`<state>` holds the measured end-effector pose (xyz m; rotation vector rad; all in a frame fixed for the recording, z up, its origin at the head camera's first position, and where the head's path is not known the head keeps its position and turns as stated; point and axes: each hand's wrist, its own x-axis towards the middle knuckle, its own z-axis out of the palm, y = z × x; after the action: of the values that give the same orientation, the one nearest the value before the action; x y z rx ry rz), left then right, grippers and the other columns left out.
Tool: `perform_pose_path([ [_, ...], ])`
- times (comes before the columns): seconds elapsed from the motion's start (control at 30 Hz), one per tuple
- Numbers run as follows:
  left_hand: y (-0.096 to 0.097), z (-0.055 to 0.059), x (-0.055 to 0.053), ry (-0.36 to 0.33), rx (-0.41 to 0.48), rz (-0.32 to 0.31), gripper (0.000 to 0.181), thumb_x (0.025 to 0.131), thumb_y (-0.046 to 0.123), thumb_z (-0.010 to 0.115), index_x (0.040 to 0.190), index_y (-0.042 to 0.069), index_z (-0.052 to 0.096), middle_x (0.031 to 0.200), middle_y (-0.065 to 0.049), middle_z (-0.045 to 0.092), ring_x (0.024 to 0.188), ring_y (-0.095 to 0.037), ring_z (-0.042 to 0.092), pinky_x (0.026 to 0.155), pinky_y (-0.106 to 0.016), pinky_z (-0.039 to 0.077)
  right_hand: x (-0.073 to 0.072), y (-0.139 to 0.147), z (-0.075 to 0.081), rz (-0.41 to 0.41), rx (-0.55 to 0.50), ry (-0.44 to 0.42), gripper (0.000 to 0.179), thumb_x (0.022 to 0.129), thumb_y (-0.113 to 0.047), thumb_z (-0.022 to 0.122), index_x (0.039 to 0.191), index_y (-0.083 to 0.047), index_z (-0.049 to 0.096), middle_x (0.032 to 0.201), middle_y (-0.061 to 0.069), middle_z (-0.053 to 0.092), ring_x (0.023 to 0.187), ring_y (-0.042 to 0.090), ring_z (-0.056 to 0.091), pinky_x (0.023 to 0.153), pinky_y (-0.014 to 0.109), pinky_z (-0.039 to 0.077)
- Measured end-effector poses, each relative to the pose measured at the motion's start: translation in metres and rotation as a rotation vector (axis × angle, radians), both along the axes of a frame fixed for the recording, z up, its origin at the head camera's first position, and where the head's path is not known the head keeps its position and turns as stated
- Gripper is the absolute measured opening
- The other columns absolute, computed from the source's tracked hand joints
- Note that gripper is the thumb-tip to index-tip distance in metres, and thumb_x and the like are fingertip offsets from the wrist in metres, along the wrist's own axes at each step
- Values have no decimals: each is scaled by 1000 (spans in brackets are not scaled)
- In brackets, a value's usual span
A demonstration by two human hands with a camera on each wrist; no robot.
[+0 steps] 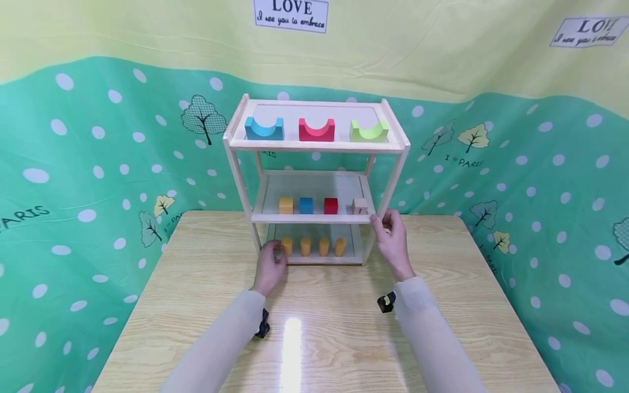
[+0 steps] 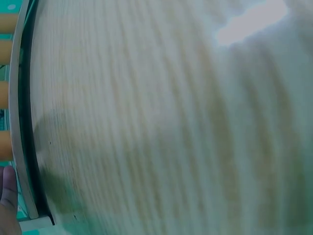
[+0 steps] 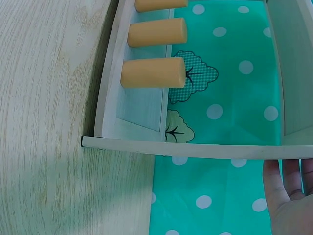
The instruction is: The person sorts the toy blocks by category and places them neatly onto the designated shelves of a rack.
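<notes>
A pale wooden three-tier shelf rack [image 1: 314, 219] stands on the table. My right hand [image 1: 392, 240] grips its right front post near the middle shelf, thumb in front and fingers behind. At the bottom shelf's left end, my left hand [image 1: 271, 267] has its fingertips beside the leftmost yellow-orange cylinder [image 1: 287, 246]. A bit of red shows at those fingertips; what it belongs to is hidden. Several such cylinders [image 3: 154, 72] stand in a row there. In the left wrist view, only part of the left hand [image 2: 8, 200] shows, close to the lowest cylinder [image 2: 5, 146].
The middle shelf holds yellow [image 1: 286, 206], blue [image 1: 306, 206], red [image 1: 331, 206] and plain wooden [image 1: 360, 206] cubes. Blue [image 1: 264, 131], red [image 1: 316, 132] and green [image 1: 368, 133] arch blocks sit on top. A patterned cloth [image 1: 98, 164] hangs behind the wooden table [image 1: 334, 338].
</notes>
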<state>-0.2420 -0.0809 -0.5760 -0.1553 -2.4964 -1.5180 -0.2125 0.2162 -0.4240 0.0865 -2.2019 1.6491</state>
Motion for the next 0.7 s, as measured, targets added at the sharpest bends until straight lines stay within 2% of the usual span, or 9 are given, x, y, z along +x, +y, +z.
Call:
perform_pose_path([
  [0.13, -1, -2, 6, -5, -10, -4, 40, 87, 0, 62, 125, -2, 49, 115, -16, 54, 95, -27, 59, 80, -33, 54, -1, 2, 0, 2, 6, -14, 25, 97, -16, 54, 108, 6, 50, 94, 13, 51, 87, 21, 50, 73, 28, 43],
  [0.27, -4, -3, 11, 19, -37, -32, 42, 85, -2, 64, 125, -4, 49, 115, -18, 55, 100, -28, 58, 84, -34, 53, -1, 3, 0, -3, 11, -33, 26, 98, -17, 54, 110, 6, 49, 96, 13, 51, 89, 21, 50, 76, 31, 44],
  [0.4, -8, 2, 16, 15, -60, -76, 44, 85, 0, 66, 125, -6, 49, 117, -21, 55, 103, -29, 57, 88, -37, 51, -1, 6, 0, -16, 23, -37, 26, 98, -17, 54, 111, 5, 50, 96, 13, 52, 90, 21, 51, 76, 31, 44],
  [0.5, -13, 7, 21, 2, -69, -107, 43, 86, 4, 67, 124, -6, 50, 119, -21, 55, 106, -30, 56, 89, -39, 50, -10, 13, -13, -14, 36, -20, 29, 97, -20, 55, 113, 4, 51, 99, 13, 54, 92, 20, 52, 76, 29, 45],
  [0.6, -21, 12, 27, 20, -79, -126, 41, 86, 6, 68, 121, -5, 53, 117, -22, 55, 105, -34, 56, 87, -43, 51, -18, 21, -28, -5, 67, -25, 35, 97, -29, 54, 118, 0, 51, 104, 12, 55, 95, 20, 53, 79, 29, 46],
  [0.7, -29, 17, 30, 60, -106, -129, 39, 85, 7, 70, 119, -4, 54, 113, -23, 55, 100, -38, 57, 83, -46, 53, -17, 28, -36, 0, 102, -50, 42, 96, -39, 53, 121, -5, 50, 108, 10, 54, 99, 19, 53, 83, 33, 48],
])
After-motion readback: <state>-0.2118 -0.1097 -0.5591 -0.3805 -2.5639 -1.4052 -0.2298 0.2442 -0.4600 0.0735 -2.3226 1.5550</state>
